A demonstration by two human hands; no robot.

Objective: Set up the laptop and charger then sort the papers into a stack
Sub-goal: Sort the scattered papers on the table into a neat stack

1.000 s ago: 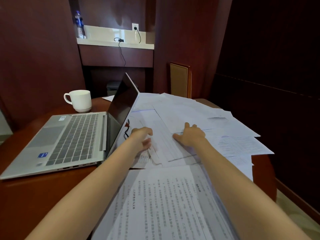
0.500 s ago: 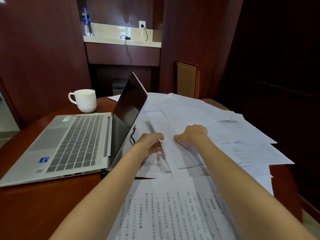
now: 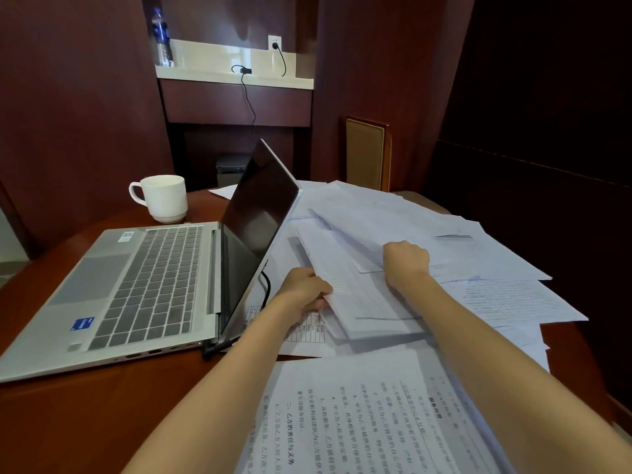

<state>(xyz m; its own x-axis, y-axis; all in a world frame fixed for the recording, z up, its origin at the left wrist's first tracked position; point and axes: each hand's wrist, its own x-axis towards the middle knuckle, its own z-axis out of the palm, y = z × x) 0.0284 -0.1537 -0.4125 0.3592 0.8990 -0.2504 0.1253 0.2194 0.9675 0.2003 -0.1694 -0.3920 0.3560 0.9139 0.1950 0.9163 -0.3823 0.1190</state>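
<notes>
a: ok, papers first, where?
b: loose papers (image 3: 496,295) fanned over the right half of the round wooden table (image 3: 68,405), overlapping, not squared. a few held sheets (image 3: 349,289) are lifted off the pile in the middle, tilted.
a: hands?
b: left hand (image 3: 304,292) pinches the near-left edge of the held sheets, fingers curled tight. right hand (image 3: 406,260) is a closed fist on their far-right edge, fingers wrapped round the paper.
a: nearer the camera?
b: printed page (image 3: 359,422) with rows of text, lying flat under both forearms.
a: laptop?
b: laptop (image 3: 154,285) open on the left side of the table, screen dark, lid leaning back over the edge of the papers. charger plug (image 3: 214,347) sits at its near-right corner, black cable (image 3: 266,285) loops up behind the lid, just beside the left hand.
a: rest?
b: white mug (image 3: 164,198) beyond the keyboard, upright. water bottle (image 3: 161,39) on the back ledge (image 3: 198,75). a black lead (image 3: 251,107) runs from a wall socket (image 3: 274,42) and drops over the ledge.
</notes>
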